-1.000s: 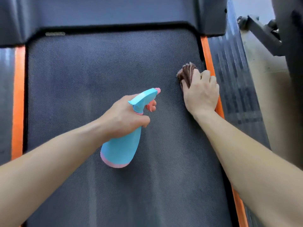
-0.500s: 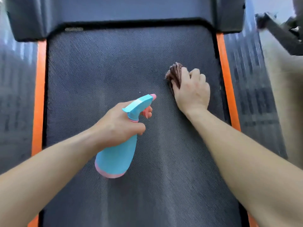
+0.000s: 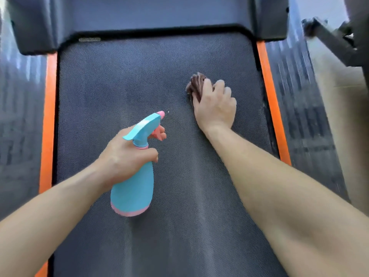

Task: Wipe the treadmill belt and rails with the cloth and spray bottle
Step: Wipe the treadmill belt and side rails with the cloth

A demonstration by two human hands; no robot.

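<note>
Your left hand (image 3: 127, 156) gripped the spray bottle (image 3: 133, 188), fingers curled round its neck (one on the trigger); right hand (image 3: 214, 104) fingers, close together, curled over the cloth (image 3: 196, 84) bunched under the fingertips on the belt (image 3: 119, 80).

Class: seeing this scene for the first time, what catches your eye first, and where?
The turquoise spray bottle stands out, gripped by the left hand over the dark treadmill belt. Then the bright orange strips along both belt edges, and the right hand pressing a brown cloth near the right one.
</note>
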